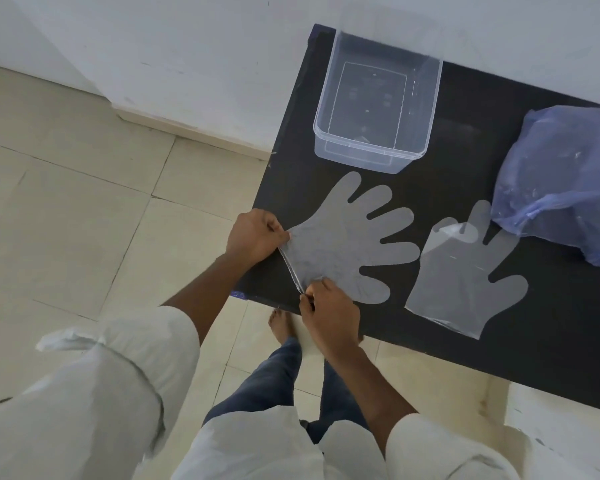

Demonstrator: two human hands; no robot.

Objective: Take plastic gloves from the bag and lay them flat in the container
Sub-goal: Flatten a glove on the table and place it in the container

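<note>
A clear plastic glove (343, 240) lies spread on the black table (465, 348), fingers pointing right. My left hand (253, 237) pinches the far corner of its cuff, and my right hand (329, 317) pinches the near corner, stretching the cuff edge between them. A second clear glove (465, 282) lies flat to the right, one finger folded over. The clear rectangular container (378, 105) stands behind the gloves with nothing in it. A bluish plastic bag (561, 181) sits crumpled at the right edge.
The table's left edge (274, 174) runs beside my left hand, with tiled floor (84, 202) beyond. A white wall (187, 46) stands behind the table. My legs and a bare foot (281, 323) are below the near table edge.
</note>
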